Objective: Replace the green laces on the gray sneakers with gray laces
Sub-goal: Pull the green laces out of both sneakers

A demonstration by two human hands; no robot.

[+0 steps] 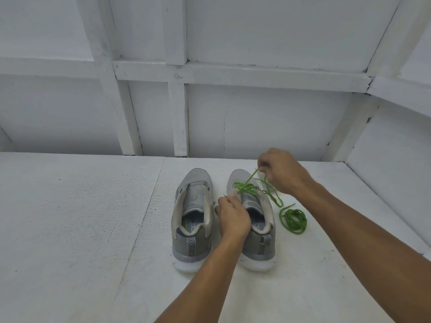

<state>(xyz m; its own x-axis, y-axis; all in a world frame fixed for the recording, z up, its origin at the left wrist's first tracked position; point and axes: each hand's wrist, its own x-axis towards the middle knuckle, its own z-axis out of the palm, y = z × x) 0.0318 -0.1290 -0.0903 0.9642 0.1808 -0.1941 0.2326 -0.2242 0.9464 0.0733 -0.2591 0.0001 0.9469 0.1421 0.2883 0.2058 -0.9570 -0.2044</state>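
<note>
Two gray sneakers stand side by side on the white surface, heels toward me. The left sneaker point(193, 217) has no lace in it. The right sneaker point(253, 220) still carries a green lace point(247, 187) through its front eyelets. My left hand point(233, 217) grips the inner side of the right sneaker near its tongue. My right hand point(283, 173) is raised above the toe and pinches a strand of that green lace, pulled taut. A second green lace point(293, 217) lies loosely coiled on the surface to the right of the shoe.
The white painted surface point(81, 229) runs wide to the left and toward me. A white panelled wall point(210, 117) rises just behind the shoes, and a side wall point(391, 178) closes in at the right.
</note>
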